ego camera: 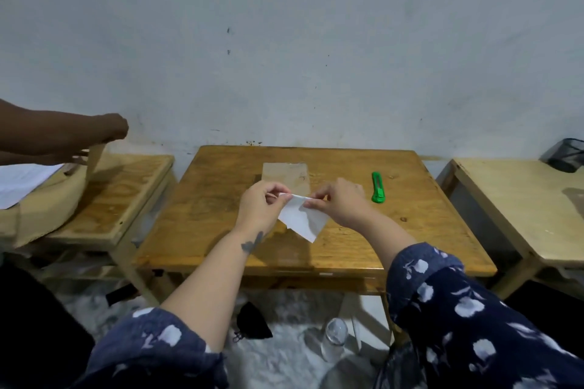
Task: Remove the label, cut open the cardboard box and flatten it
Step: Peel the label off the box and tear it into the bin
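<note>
While pinching the white label (300, 217) between both hands at centre frame, holding it clear of the table (420, 230), its torn lower edge hanging down toward the near side. Left hand (264, 202) grasping the label's upper left corner with a fingertip grip; right hand (339, 200) grasping the upper right corner the same way, thumb and forefinger closed on the paper. Neither hand free at this instant.

Lying just behind the hands, toward the upper middle of the frame, the cardboard box (286, 175), looking low and flat-faced on the tabletop, its long axis seeming to run away from the camera toward the wall; lower part hidden by the hands and label, so full shape hard to tell. Resting to the right of the box and up-right of the right hand, the green utility knife (378, 187), long axis also pointing away from the camera, well apart from the box and nearer the right hand than the left. Judging from that, label removal looking done or nearly so, with cutting not yet begun; dropping the label and reaching right for the knife looking like the likely next need.

Varnished wood, level, uncluttered otherwise. Standing at both frame edges, paler side tables; at upper left, another person's arm (63, 133) handling cardboard there. Behind everything, a bare grey wall.
</note>
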A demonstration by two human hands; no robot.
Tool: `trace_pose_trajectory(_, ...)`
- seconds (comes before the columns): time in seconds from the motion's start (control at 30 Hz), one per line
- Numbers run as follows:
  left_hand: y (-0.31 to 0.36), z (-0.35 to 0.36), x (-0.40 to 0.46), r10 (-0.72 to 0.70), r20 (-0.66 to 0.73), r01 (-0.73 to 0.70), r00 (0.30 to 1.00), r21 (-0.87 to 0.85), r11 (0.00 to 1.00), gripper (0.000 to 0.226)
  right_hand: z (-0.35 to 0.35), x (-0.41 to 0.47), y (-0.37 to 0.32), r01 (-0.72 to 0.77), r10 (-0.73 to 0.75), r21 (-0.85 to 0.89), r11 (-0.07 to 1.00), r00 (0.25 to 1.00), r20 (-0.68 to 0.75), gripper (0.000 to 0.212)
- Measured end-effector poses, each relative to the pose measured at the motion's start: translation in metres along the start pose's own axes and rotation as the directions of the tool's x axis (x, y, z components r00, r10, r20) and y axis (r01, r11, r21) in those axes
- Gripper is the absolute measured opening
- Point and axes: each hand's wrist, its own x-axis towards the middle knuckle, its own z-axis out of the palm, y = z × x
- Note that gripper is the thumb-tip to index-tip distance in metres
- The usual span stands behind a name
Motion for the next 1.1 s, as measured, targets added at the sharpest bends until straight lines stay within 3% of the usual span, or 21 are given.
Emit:
trace_pose_trajectory(0.1, -0.003, -0.007, -0.017, 0.004, 0.014, -0.005, 1.0, 0.097, 0.995, 0.006, 0.006, -0.015, -0.017, 0.024, -0.025, 0.033, 0.999, 0.999, 0.028, 0.021)
trace_pose_trajectory(0.23, -0.008, -0.02, -0.051, -0.137, -0.016, 0.138, 0.99, 0.146, 0.98, 0.011, 0.017, -0.04, -0.033, 0.036, -0.039, 0.028, 0.999, 0.995, 0.09, 0.018)
trace_pose_trajectory(0.33, -0.014, -0.033, -0.075, -0.026, 0.06, 0.014, 0.998, 0.186, 0.982, 0.007, 0.026, -0.064, -0.038, 0.04, -0.049, 0.064, 0.997, 0.989, 0.14, 0.012)
trace_pose_trajectory(0.4, -0.016, -0.035, -0.092, 0.022, 0.115, -0.036, 0.993, 0.119, 0.992, 0.005, 0.03, -0.083, -0.04, 0.06, -0.077, 0.119, 0.991, 0.987, 0.144, 0.009)
trace_pose_trajectory(0.53, -0.009, -0.024, -0.118, 0.023, 0.136, -0.032, 0.99, 0.07, 0.997, 0.009, 0.027, -0.12, -0.037, 0.085, -0.105, 0.16, 0.984, 0.987, 0.123, 0.011)
trace_pose_trajectory(0.8, 0.029, 0.015, -0.138, 0.008, 0.197, -0.029, 0.98, 0.103, 0.994, 0.011, -0.007, -0.158, -0.003, 0.068, -0.074, 0.056, 0.996, 0.992, 0.104, 0.015)
trace_pose_trajectory(0.97, 0.057, 0.055, -0.134, -0.124, 0.217, 0.13, 0.968, -0.017, 0.991, 0.012, -0.024, -0.174, 0.026, 0.234, -0.264, -0.216, 0.948, 0.957, -0.123, 0.01)
trace_pose_trajectory(1.1, 0.068, 0.088, -0.132, -0.437, 0.12, 0.453, 0.892, -0.243, 0.858, 0.013, -0.047, -0.187, 0.06, 0.319, -0.379, -0.291, 0.902, 0.908, -0.181, 0.015)
